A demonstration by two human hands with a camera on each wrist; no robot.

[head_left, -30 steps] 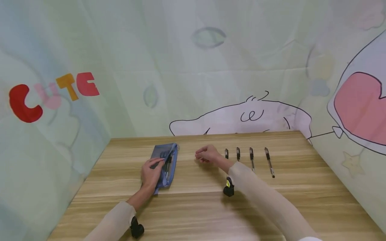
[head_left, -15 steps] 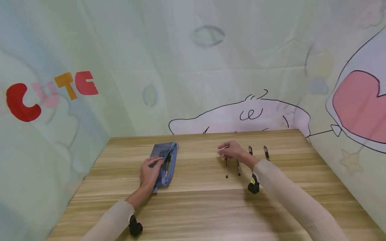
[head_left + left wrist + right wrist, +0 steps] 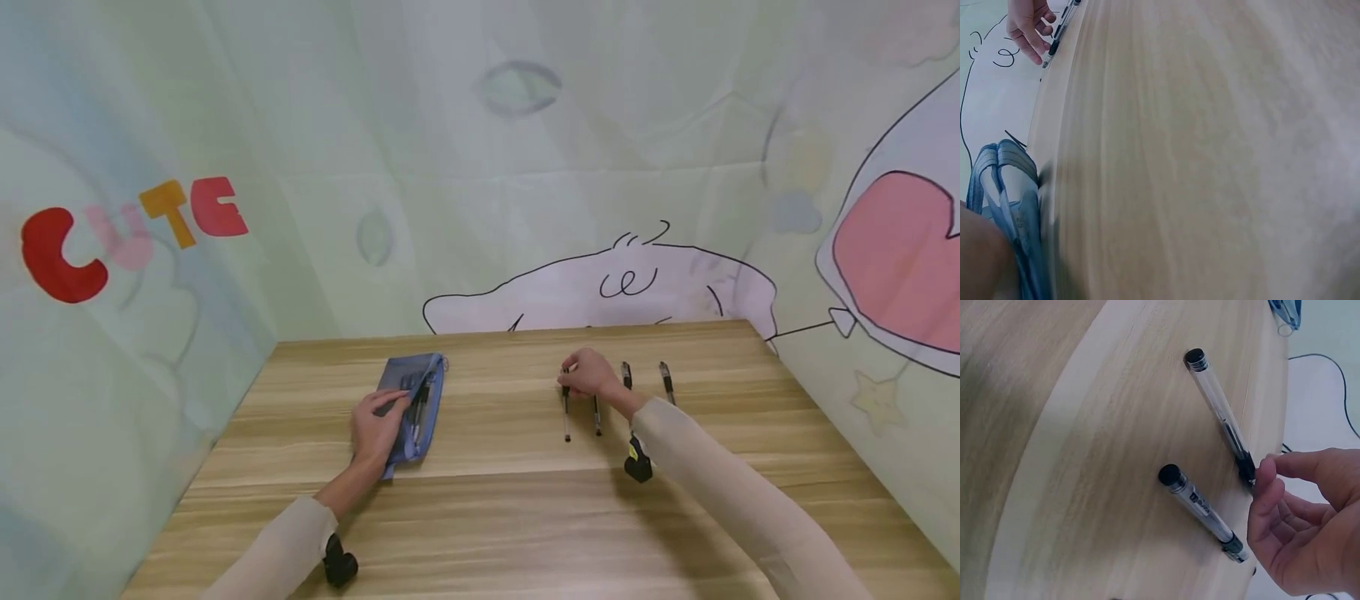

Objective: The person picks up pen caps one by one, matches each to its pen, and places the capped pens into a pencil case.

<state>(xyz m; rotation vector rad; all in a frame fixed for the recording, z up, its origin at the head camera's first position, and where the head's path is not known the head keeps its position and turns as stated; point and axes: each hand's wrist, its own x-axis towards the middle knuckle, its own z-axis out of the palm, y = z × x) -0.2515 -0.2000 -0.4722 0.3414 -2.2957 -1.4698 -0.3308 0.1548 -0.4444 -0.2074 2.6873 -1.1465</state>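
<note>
A blue mesh pencil case (image 3: 412, 365) lies on the table at left, its zip open along the right side, with pens (image 3: 419, 415) visible inside. My left hand (image 3: 377, 427) grips the edge of its opening between thumb and fingers. At right, my right hand (image 3: 591, 372) pinches the capped far end of the leftmost gel pen (image 3: 1217, 400), which has a clear barrel and black cap. That pen lies along the table, its near end pointing toward me. Just beside it, under the hand, is a second gel pen (image 3: 1199, 509), partly hidden in the head view.
Two more gel pens, one (image 3: 627, 375) partly behind the right wrist and another (image 3: 667, 381) farther right, continue the row. The wooden table (image 3: 480, 533) meets a printed cloth backdrop (image 3: 337, 167) at its back and sides.
My right hand has moved right from the middle of the table to the row of pens and come down on the leftmost one. The left hand stays at the pencil case.
</note>
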